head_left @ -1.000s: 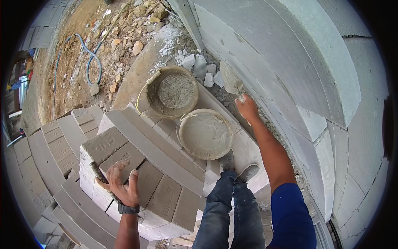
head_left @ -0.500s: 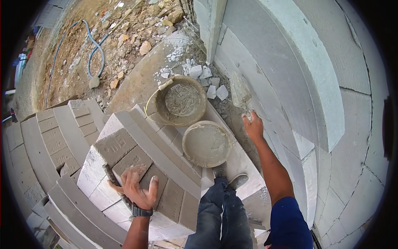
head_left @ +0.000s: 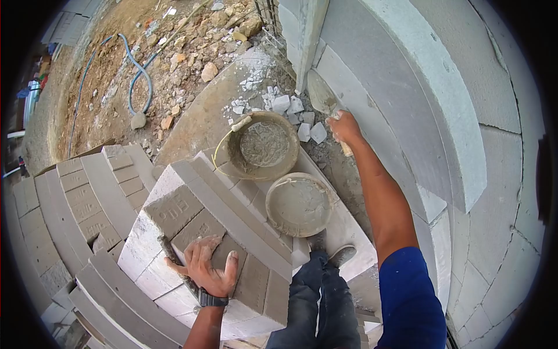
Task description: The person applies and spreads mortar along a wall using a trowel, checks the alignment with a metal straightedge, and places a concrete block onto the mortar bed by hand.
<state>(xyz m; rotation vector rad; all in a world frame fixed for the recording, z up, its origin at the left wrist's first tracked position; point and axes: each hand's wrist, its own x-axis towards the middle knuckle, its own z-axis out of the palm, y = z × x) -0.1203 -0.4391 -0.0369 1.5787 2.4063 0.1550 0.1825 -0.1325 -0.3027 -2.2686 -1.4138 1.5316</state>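
Observation:
My right hand (head_left: 345,127) is closed around a trowel; the end of its handle sticks out below the fist. The trowel's mortar-smeared blade (head_left: 320,93) points up and left, beside the wall of pale blocks (head_left: 354,87). My left hand (head_left: 208,269), with a dark watch on the wrist, rests with fingers spread on a stack of grey blocks (head_left: 250,278). Under its fingers a dark, rough strip (head_left: 180,264) runs along the stack's edge. Between my hands stand a bucket (head_left: 233,152) with rough mortar and a second round container (head_left: 272,212) with smoother, wetter mortar.
White block rubble (head_left: 303,119) lies behind the bucket, near the wall's foot. A blue hose (head_left: 150,87) loops over stony soil at the back left. More stacked blocks (head_left: 99,180) fill the left. My shoe (head_left: 342,255) is just below the smoother mortar.
My right hand has moved up and slightly left along the wall with the trowel, whose handle now shows. My left hand stays on the blocks; the whole view has shifted a little.

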